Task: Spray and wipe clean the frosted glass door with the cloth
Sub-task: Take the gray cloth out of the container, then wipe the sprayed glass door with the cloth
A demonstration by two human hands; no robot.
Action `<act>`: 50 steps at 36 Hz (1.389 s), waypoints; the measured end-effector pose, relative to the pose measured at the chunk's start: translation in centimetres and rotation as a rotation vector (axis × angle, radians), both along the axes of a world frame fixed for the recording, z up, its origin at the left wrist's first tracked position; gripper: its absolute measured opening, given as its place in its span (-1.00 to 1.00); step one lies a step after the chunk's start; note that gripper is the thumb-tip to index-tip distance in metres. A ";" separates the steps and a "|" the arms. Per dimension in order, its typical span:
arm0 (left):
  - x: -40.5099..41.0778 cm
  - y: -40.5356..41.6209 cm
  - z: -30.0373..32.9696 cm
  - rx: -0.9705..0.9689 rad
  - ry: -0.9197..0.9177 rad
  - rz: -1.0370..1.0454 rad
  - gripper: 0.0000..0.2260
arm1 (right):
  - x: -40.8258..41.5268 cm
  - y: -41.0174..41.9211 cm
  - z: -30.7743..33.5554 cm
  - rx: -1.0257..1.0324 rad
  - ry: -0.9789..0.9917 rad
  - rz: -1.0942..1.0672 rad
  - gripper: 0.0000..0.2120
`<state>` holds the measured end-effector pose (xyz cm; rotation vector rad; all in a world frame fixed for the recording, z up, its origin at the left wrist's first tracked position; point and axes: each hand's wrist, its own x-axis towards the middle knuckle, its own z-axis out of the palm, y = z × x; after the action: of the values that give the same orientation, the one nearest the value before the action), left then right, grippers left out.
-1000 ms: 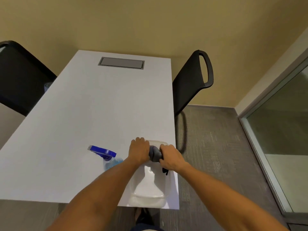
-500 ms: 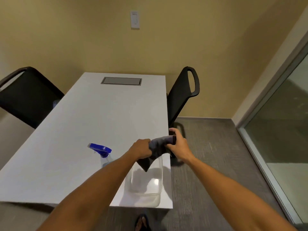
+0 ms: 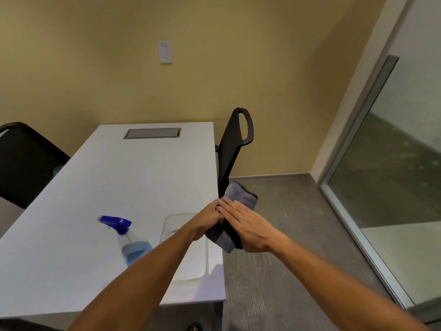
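A grey cloth (image 3: 241, 195) is held in the air above the table's right edge, folded between both hands. My left hand (image 3: 208, 219) grips it from the left. My right hand (image 3: 248, 225) lies flat over it with fingers extended, pressing it against the left hand. A spray bottle (image 3: 130, 242) with a blue trigger head and blue liquid stands on the white table (image 3: 107, 187), left of my left forearm. The frosted glass door (image 3: 403, 177) in its metal frame fills the right side of the view.
A clear plastic container (image 3: 188, 268) sits on the table near its front right corner, partly under my left arm. Black chairs stand at the left (image 3: 26, 163) and right (image 3: 235, 144) of the table. Grey carpet (image 3: 286, 235) lies between table and door.
Both hands lifted the cloth out of the clear container and brought it up and right, folding it. The view has tilted up, showing more wall and door.
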<state>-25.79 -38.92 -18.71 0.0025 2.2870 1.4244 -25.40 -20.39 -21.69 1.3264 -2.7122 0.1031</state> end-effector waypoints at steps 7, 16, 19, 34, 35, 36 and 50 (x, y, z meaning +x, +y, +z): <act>-0.2 1.4 0.5 0.152 -0.159 -0.144 -0.52 | 0.8 3.9 -0.1 0.161 0.120 -0.010 0.04; -3.1 4.2 1.7 0.266 -0.298 -0.324 -0.62 | 1.9 6.5 -1.1 -0.099 0.312 -0.121 -0.33; -4.7 5.3 1.5 0.249 -0.259 -0.378 -0.54 | 1.5 7.4 -0.9 -0.095 0.330 -0.166 -0.46; -8.0 12.7 -2.9 -0.711 0.778 -0.802 -0.32 | 6.0 13.9 -1.8 0.058 0.173 -0.702 -0.46; -7.6 13.5 -3.3 -0.773 0.842 -0.851 -0.30 | 6.7 14.3 -2.0 0.076 0.159 -0.754 -0.43; -7.1 14.3 -3.7 -0.813 0.886 -0.891 -0.28 | 7.6 14.7 -2.1 0.090 0.139 -0.806 -0.40; 1.2 27.1 -7.0 -0.763 1.157 -1.285 -0.30 | 21.5 21.0 -4.2 0.225 0.054 -1.302 -0.56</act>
<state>-24.58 -11.81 -25.71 2.0060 2.3915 -0.2867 -3.89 0.61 -25.89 -0.5765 -2.9762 -0.3482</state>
